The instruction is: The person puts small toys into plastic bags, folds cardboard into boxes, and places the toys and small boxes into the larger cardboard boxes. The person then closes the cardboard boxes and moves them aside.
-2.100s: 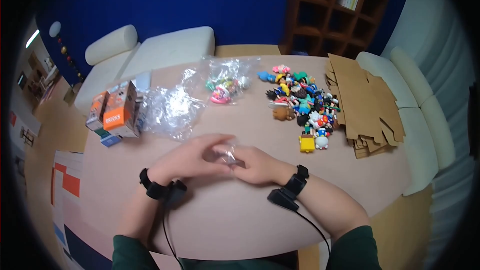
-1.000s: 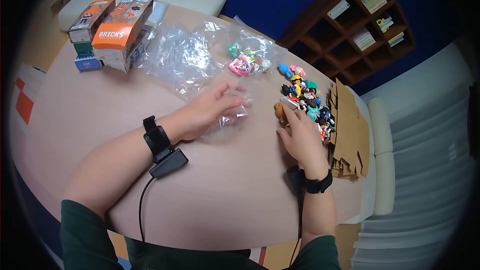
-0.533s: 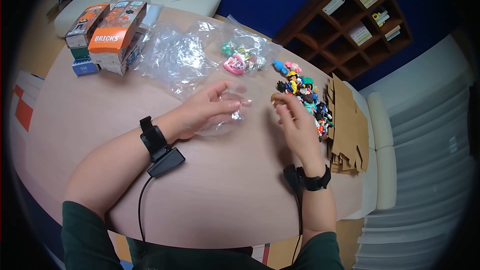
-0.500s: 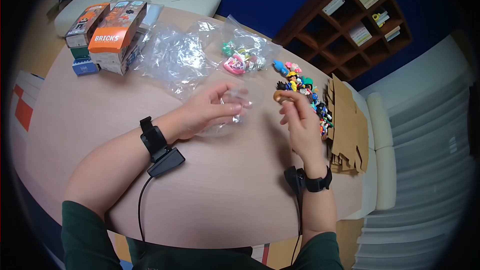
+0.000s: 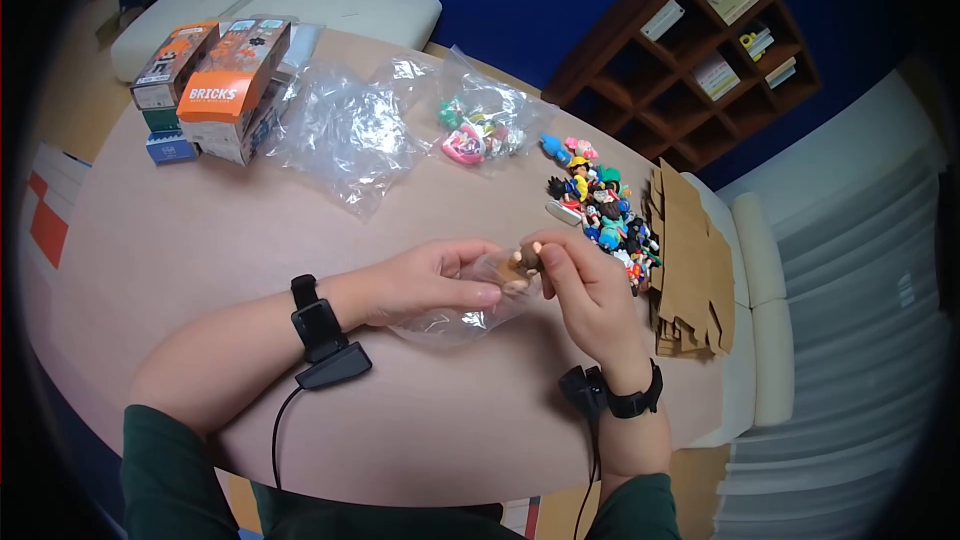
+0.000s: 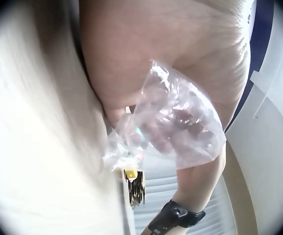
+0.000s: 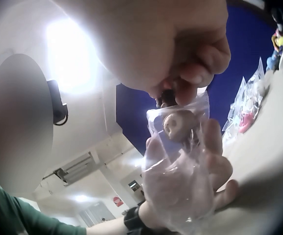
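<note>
Between the hands, the small clear plastic bag [image 5: 455, 315] is thin, glossy film, crinkled and catching highlights, and the little brown figurine [image 5: 524, 260] at its mouth looks like smooth moulded plastic. Under them the pale wood-look tabletop [image 5: 200, 240] is matt and smooth. Beyond the right hand, the flat brown cardboard sheets [image 5: 690, 260] look dull and papery; beyond the left, the orange and white printed cardboard boxes [image 5: 225, 80] have a slight sheen.

Dark green sleeves [image 5: 160, 470], black wrist-strapped cameras [image 5: 322, 340] with trailing black cables [image 5: 285, 430].
</note>
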`<state>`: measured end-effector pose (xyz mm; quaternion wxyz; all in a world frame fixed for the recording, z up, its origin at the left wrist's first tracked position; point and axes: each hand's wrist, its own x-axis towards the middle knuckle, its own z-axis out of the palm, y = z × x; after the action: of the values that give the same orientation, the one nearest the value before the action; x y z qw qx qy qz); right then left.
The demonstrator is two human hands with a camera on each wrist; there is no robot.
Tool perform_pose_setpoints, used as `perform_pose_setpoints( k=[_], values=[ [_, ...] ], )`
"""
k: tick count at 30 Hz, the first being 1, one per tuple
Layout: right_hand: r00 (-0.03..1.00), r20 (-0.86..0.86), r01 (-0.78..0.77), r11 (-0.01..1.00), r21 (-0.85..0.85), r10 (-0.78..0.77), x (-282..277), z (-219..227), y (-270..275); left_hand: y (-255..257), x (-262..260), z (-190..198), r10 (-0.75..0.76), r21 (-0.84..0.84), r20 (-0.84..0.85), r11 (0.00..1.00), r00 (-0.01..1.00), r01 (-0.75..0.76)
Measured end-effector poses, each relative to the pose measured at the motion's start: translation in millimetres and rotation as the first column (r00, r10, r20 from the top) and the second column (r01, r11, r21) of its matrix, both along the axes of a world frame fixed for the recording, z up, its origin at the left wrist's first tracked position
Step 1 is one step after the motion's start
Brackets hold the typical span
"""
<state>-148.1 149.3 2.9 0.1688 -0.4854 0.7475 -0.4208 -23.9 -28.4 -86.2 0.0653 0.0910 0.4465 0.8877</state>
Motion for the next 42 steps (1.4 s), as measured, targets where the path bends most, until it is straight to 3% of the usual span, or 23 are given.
perform_pose_setpoints(
  k=[1, 3, 7, 9, 13, 16, 18, 19, 21, 22, 24, 26, 27, 30, 32, 33, 35, 38, 41, 42],
  values=[
    [1.000, 0.000, -0.001, 1.000, -0.005, 0.001, -1, 0, -1, 0, 0, -1, 0.001, -0.005, 0.000, 1.000, 1.000, -0.001],
    [0.954, -0.292, -0.093, 0.994, -0.061, 0.071, -2, -1, -2, -1, -1, -3, 0.040, 0.018, 0.035, 0.999, 0.999, -0.041],
    [0.956, -0.292, 0.002, 0.999, 0.035, 0.009, 5, 14, 0, -2, -2, 1, 0.053, 0.045, 0.044, 0.997, 0.998, -0.055],
    [0.936, -0.342, -0.093, 0.996, 0.005, 0.089, 3, 13, -1, -8, -2, -2, 0.002, 0.130, 0.072, 0.991, 0.997, -0.012],
    [0.914, -0.371, -0.142, 0.986, 0.083, 0.163, -2, 2, 1, -10, -4, -5, -0.011, 0.109, 0.087, 0.994, 0.996, 0.002],
    [0.970, -0.219, -0.076, 0.989, 0.126, 0.103, -9, -2, -1, -4, -4, -2, 0.024, 0.111, 0.090, 0.993, 0.996, -0.035],
    [0.997, -0.073, -0.008, 0.998, -0.069, 0.003, -17, -9, -2, -2, -6, -4, 0.086, -0.109, 0.020, 0.991, 0.996, -0.083],
    [0.997, -0.074, -0.010, 0.997, -0.070, 0.004, -18, -13, -4, -2, -6, -5, 0.108, -0.215, -0.021, 0.970, 0.994, -0.110],
    [0.987, 0.156, 0.077, 0.972, -0.220, -0.043, -17, -19, -8, -4, -6, -3, 0.051, -0.170, 0.019, 0.984, 0.999, -0.047],
    [0.987, 0.152, 0.075, 0.973, -0.220, -0.042, -15, -20, -10, -4, -8, -8, 0.077, -0.136, 0.038, 0.988, 0.996, -0.071],
    [0.919, 0.392, 0.134, 0.973, -0.190, -0.050, -11, -21, -13, -5, -9, -13, 0.102, -0.103, 0.058, 0.990, 0.993, -0.096],
    [0.887, 0.456, 0.155, 0.976, -0.154, -0.070, -20, -24, -11, -6, -10, -15, 0.070, 0.093, 0.064, 0.993, 0.995, -0.076],
    [0.851, 0.518, 0.173, 0.978, -0.114, -0.090, -24, -27, -10, -7, -9, -14, 0.071, 0.092, 0.064, 0.993, 0.995, -0.076],
    [0.786, 0.618, 0.241, 0.938, -0.251, -0.037, -23, -38, -15, -5, -6, -8, 0.011, 0.123, 0.057, 0.992, 0.998, -0.018],
    [0.786, 0.618, 0.213, 0.946, -0.245, -0.017, -11, -39, -19, 5, -5, -1, 0.274, 0.079, 0.131, 0.955, 0.953, -0.286],
    [0.785, 0.619, 0.186, 0.953, -0.238, 0.002, -5, -40, -21, 2, -6, -4, 0.274, 0.078, 0.131, 0.955, 0.953, -0.286],
    [0.810, 0.586, 0.161, 0.954, -0.252, 0.017, 0, -43, -21, -8, -10, -9, 0.509, -0.267, 0.004, 0.830, 0.861, -0.489],
    [0.878, 0.478, 0.118, 0.960, -0.255, 0.019, -3, -53, -23, -10, -10, -9, 0.536, -0.246, 0.040, 0.824, 0.844, -0.511],
    [0.804, 0.595, 0.232, 0.914, -0.333, 0.013, -3, -63, -26, -8, -10, -11, 0.543, -0.210, 0.061, 0.827, 0.838, -0.521],
    [0.741, 0.672, 0.231, 0.944, -0.237, -0.013, -7, -67, -23, -8, -10, -11, 0.544, -0.198, 0.063, 0.829, 0.837, -0.524]
  ],
)
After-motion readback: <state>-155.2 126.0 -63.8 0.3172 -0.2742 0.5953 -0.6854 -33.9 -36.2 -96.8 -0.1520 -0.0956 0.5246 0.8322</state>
